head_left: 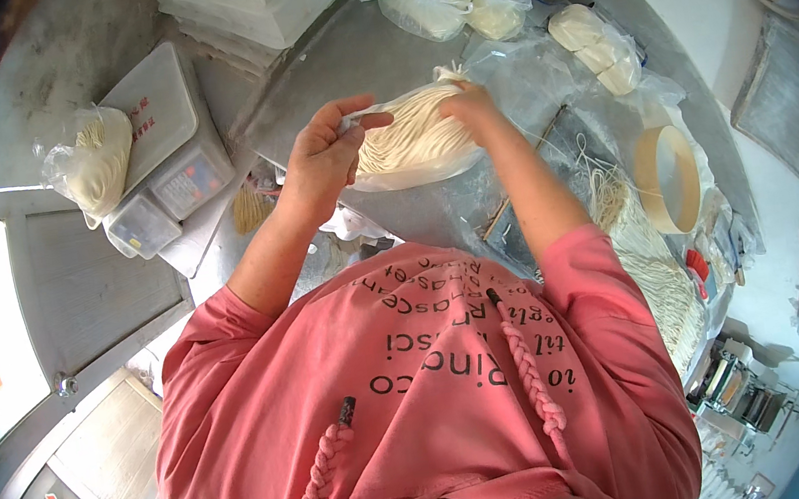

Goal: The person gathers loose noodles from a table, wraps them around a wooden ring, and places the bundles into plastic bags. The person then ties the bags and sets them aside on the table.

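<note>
A thick bundle of pale fresh noodles (407, 131) lies in a clear plastic bag (427, 174) on the grey tabletop in front of me. My left hand (332, 141) is at the bundle's left end, its thumb and fingers pinching the edge of the bag, with the index finger stretched over the noodles. My right hand (470, 110) is at the right end, fingers curled down onto the noodles; its fingertips are partly hidden, so its hold is unclear. Loose noodle ends stick up just behind my right hand.
Bagged dough (439, 6) lies at the back, wrapped dough pieces (596, 49) at the back right. A wooden ring (667, 180) and a long heap of noodles (648, 270) are on the right. A thin stick (522, 176) crosses the tabletop. Plastic boxes (159, 122) with bagged noodles (97, 164) stand left.
</note>
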`<state>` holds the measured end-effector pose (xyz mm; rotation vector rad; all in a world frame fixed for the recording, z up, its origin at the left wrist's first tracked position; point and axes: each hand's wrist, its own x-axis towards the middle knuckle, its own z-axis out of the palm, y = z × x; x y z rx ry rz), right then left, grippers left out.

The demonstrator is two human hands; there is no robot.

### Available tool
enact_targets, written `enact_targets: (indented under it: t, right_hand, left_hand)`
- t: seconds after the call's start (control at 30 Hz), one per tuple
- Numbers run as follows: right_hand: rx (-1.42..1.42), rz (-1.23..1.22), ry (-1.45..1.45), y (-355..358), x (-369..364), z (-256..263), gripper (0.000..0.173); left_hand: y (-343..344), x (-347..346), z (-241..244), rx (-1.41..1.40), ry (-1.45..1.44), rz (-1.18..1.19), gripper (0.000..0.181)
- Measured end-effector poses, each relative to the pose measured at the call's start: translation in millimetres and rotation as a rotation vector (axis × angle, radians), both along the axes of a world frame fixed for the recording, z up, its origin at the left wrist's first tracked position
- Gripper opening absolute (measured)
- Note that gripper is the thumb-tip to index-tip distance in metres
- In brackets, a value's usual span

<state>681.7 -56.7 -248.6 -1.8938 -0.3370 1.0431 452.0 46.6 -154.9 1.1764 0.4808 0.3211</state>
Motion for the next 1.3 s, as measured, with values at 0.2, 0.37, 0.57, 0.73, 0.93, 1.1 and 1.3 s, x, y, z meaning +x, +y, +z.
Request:
enact_targets:
  t: [0.2,0.37,0.57,0.73,0.93,1.1,1.3]
  right_hand:
    - [-0.396,0.725,-0.707,24.9,-47.0,49.6,0.028]
    - [-0.159,1.066,-0.724,45.3,-103.1,95.0,0.026]
    - [-0.036,0.673,-0.266,6.5,-28.7,-15.5,0.050]
    - [-0.582,0.724,-0.819,8.0,-44.5,47.3,0.037]
    - [-0.008,0.915,-0.435,41.5,-101.5,80.7,0.027]
    - [0.240,0.034,0.912,31.0,-35.9,-75.6,0.029]
    - [0.082,-0.007,0.342,3.1,-20.4,-63.4,0.024]
  left_hand:
    - [-13.0,21.1,-2.0,-0.055,-0.079,0.116,0.032]
    - [12.0,11.1,3.0,-0.086,-0.143,0.108,0.030]
    - [-1.7,5.0,5.3,-0.047,-0.138,-0.001,0.030]
    - [-0.9,0.5,1.1,-0.104,-0.127,0.118,0.028]
    - [-1.5,7.8,0.1,-0.065,-0.180,0.052,0.030]
    - [-1.5,2.2,10.0,-0.196,-0.153,0.052,0.034]
    - [18.7,-16.8,-7.2,-0.142,-0.028,0.123,0.028]
